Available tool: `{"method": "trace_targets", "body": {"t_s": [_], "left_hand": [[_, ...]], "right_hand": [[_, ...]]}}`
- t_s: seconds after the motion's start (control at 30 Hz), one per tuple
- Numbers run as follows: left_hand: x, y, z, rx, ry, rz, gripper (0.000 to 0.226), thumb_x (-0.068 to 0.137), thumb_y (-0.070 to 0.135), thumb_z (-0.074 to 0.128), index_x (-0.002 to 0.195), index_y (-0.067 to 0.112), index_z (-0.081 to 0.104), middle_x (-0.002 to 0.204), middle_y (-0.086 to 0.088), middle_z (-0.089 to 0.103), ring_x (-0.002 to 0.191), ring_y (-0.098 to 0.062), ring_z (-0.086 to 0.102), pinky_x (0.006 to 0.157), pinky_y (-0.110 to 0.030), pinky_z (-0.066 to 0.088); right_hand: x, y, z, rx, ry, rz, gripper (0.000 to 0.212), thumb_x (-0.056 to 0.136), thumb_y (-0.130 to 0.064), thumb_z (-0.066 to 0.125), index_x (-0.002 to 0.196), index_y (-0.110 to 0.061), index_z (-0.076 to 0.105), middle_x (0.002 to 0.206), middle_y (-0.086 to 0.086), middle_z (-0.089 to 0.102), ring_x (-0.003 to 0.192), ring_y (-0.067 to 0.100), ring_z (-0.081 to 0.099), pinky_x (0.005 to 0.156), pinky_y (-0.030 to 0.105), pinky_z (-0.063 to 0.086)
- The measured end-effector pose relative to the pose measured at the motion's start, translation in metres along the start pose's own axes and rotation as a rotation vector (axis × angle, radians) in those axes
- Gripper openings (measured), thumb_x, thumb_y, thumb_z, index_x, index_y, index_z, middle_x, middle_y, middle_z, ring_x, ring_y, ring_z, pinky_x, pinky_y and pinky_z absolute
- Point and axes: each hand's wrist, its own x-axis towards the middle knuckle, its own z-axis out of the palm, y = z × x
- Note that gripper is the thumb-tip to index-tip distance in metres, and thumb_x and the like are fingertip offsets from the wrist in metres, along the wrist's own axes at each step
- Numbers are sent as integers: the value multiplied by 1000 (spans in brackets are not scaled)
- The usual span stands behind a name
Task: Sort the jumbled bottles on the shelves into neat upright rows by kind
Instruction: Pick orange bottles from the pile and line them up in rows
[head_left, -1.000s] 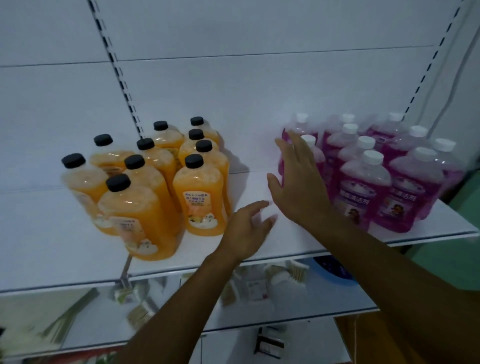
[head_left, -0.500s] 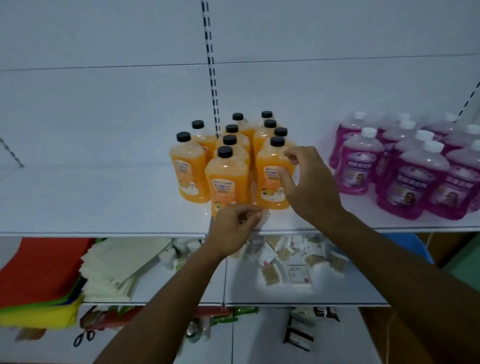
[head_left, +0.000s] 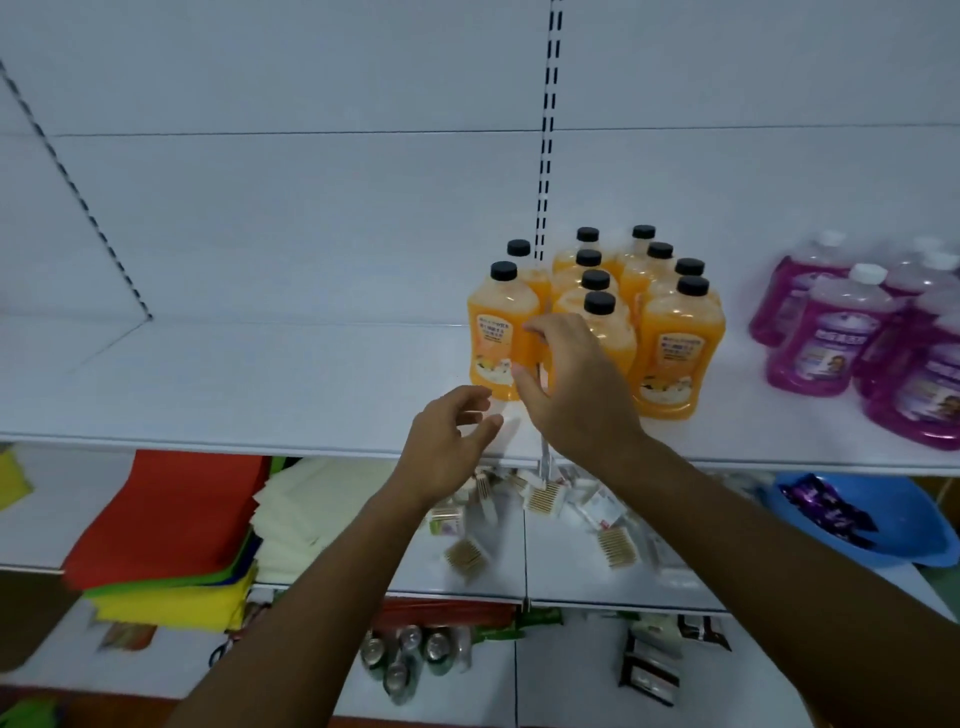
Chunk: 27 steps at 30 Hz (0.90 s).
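Orange liquid fills the black-capped bottles (head_left: 597, 312) bunched upright on the white shelf (head_left: 234, 384), a little right of its middle, standing in roughly three files that run from near to far. Well apart to the right stand the purple bottles with white caps (head_left: 852, 332), also upright and grouped by kind.

My right hand (head_left: 571, 395) is up against the near-centre orange bottle (head_left: 605, 332), fingers curved and spread, with the near-left orange bottle (head_left: 496, 332) just beside the fingertips. I cannot tell whether it is actually gripping either one or only cupped in front. My left hand (head_left: 447, 447) hovers over the shelf's near edge, fingers loosely curled with a gap between thumb and fingers, holding nothing.

I judge the sorting by kind done and the step in hand to be squaring up the orange block. The near-left bottle sits slightly off from its neighbours, so next I would close on it and nudge it in line with the front row, keeping it upright so it doesn't topple the ones behind.
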Motion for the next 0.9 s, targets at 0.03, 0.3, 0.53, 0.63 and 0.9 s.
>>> {"method": "trace_targets", "body": {"t_s": [0.03,0.3,0.53,0.63,0.9], "left_hand": [[5,-2,-3,-2,9,-8,40,92,28,63,130,18,54,124,0,63,109,-14,60,97,-37,50],[57,-24,-15,51,38,-41,72,87,37,68,147,18,32,145,-2,46,125,-21,51,95,-29,43],[110,-42,-4,-102,-139,37,78,76,33,78,141,18,39,138,-1,52,120,-22,53,97,-42,51],[131,-54,-1,-105,-163,141,58,74,28,81,124,15,56,121,-2,63,100,-14,61,80,-21,51],[174,-95,-43,-192,-401,206,69,70,38,84,128,23,50,116,5,63,100,-14,64,81,-32,57]], "right_hand": [[5,-2,5,18,-8,-5,40,86,-17,66,123,-6,54,118,9,55,105,21,57,79,31,54],[59,-10,44,-15,-121,133,74,91,-19,62,149,-11,18,158,10,9,146,24,9,117,33,14],[73,4,83,-228,-36,207,75,83,-20,68,145,-12,26,144,11,37,135,27,33,113,38,29],[73,6,85,-265,-17,184,78,85,-15,67,149,-16,22,147,4,36,137,23,28,114,32,21],[92,-13,110,-191,0,301,78,78,-11,75,144,-25,35,140,-2,45,128,18,35,100,24,29]]}}
